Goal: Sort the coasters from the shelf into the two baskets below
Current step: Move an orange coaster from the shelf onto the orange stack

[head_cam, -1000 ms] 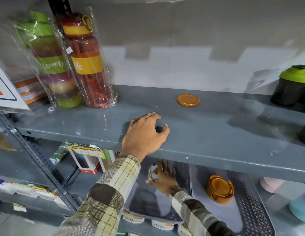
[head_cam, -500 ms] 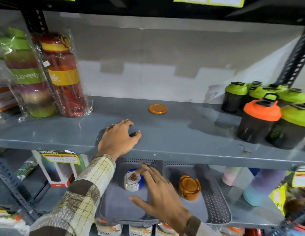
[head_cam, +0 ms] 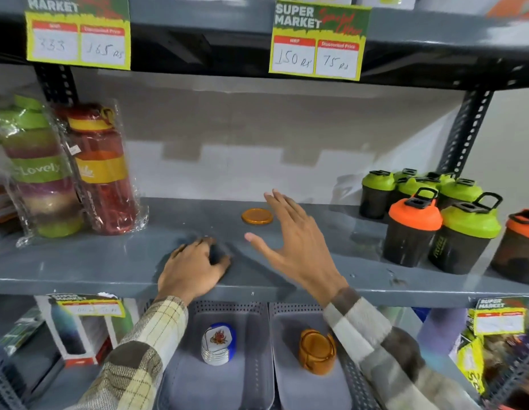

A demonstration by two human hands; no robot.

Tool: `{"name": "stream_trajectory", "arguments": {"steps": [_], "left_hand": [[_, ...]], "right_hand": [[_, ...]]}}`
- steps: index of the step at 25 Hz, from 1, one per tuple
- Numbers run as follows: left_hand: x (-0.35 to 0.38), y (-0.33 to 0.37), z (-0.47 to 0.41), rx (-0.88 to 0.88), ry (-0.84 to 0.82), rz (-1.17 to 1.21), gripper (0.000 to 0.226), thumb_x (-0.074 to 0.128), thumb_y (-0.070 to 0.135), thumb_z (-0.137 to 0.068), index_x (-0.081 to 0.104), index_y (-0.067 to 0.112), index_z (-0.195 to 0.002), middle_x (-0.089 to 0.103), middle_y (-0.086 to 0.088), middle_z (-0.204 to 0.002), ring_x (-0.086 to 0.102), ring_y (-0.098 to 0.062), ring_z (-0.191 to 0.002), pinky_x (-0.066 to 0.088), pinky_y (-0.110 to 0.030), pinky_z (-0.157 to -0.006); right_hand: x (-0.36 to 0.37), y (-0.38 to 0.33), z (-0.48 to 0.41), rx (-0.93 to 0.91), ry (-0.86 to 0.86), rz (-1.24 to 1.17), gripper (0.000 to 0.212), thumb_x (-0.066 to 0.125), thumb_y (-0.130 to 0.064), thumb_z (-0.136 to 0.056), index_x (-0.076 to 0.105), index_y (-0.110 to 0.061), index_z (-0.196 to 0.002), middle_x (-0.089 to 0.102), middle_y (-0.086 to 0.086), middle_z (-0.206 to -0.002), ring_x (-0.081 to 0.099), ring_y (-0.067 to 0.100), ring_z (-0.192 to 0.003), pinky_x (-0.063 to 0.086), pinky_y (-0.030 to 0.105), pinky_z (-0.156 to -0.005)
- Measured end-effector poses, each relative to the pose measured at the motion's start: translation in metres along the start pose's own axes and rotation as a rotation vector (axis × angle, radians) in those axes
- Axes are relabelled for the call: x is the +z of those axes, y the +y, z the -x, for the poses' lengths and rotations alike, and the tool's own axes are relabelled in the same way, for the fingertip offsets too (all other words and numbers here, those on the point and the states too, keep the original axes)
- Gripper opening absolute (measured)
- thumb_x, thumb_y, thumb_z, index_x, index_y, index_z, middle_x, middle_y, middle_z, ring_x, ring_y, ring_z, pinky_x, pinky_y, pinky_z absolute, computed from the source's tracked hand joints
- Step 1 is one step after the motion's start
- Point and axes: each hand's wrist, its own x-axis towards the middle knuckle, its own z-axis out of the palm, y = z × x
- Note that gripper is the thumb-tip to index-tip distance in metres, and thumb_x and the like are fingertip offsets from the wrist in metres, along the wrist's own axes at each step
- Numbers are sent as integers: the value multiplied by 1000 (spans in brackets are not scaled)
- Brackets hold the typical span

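Orange coaster (head_cam: 257, 216): flat round disc, glossy plastic with a raised rim, lying alone toward the far middle of the grey shelf (head_cam: 80, 261). Shelf is painted metal, smooth, slightly reflective, scuffed near the front edge.

Right hand (head_cam: 295, 244): fingers spread and released, holding nothing, hovering just right of the coaster; contact cannot be confirmed. Left hand (head_cam: 195, 269): curled palm-down on the near shelf edge; something dark under the fingers, cannot tell what or whether it is gripped.

Below the shelf, two grey perforated plastic baskets side by side. Left basket (head_cam: 227, 306): stack of white coasters (head_cam: 218, 344) with a printed motif, in a blue holder. Right basket (head_cam: 289, 309): stack of orange coasters (head_cam: 316, 352) in a matching holder.

Shelf left: two tall bottles (head_cam: 94, 173) in crinkled clear wrap. Shelf right: dark shaker bottles (head_cam: 414, 226) with green and orange lids. Price cards (head_cam: 318, 39) hang from the shelf above. Uprights are perforated steel; pale wall behind
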Motion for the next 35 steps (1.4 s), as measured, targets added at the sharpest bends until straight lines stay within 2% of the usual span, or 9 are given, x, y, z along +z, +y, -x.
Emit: {"name": "stream_trajectory", "arguments": {"steps": [5,9,13,17,20,25,29,31,35], "left_hand": [[-1,-1,-1,-3,40,49,51,49,54,-90,53,30,-134,53,8,-140,50,-20,-124,36,-36,-103],[1,-4,-4,-2,63,68,49,49,55,-89,54,32,-132,56,10,-136,52,-19,-122,36,-37,-103],[2,-4,-4,5,82,67,48,49,54,-90,55,31,-131,56,9,-137,52,-18,-123,34,-36,-105],[3,-4,-5,14,85,67,48,49,53,-92,53,30,-134,51,10,-142,48,-18,-127,30,-36,-108],[4,-6,-7,19,86,65,49,48,53,-92,53,30,-134,50,10,-144,47,-18,-129,29,-36,-109],[5,-6,-6,23,84,60,49,48,52,-91,54,29,-134,52,10,-142,48,-17,-128,29,-36,-109],[3,-5,-4,25,78,57,48,47,51,-92,54,29,-134,52,10,-142,48,-17,-128,29,-36,-110],[3,-5,-5,29,76,54,48,47,51,-92,54,29,-134,51,9,-143,47,-17,-128,28,-36,-110],[3,-6,-5,36,64,48,50,46,52,-92,54,27,-135,52,8,-142,48,-17,-128,29,-37,-110]], "right_hand": [[50,39,-58,102,-146,107,84,56,-63,-92,28,-17,-156,34,7,-162,31,26,-149,34,49,-117],[75,53,-87,209,-319,81,91,62,-61,-88,22,-16,-156,48,11,-149,43,32,-139,35,48,-113],[91,67,-109,296,-372,66,90,68,-64,-82,28,-18,-148,55,14,-137,46,34,-131,37,48,-109],[107,79,-109,340,-374,43,94,71,-65,-78,27,-20,-149,46,16,-143,38,35,-137,32,47,-113],[114,84,-111,329,-374,7,86,66,-63,-83,28,-20,-148,49,15,-144,37,36,-139,28,48,-114],[116,86,-111,362,-313,-75,76,69,-57,-82,32,-22,-138,56,12,-131,41,32,-132,28,43,-105],[108,82,-109,449,-268,-229,68,78,-48,-68,32,-24,-112,59,5,-104,52,31,-112,44,36,-86],[98,76,-107,372,-252,-248,72,83,-45,-64,31,-23,-108,56,4,-96,53,29,-104,45,36,-80],[67,60,-92,194,-154,-240,79,91,-39,-57,30,-27,-107,55,6,-107,52,28,-103,49,38,-80]]}}
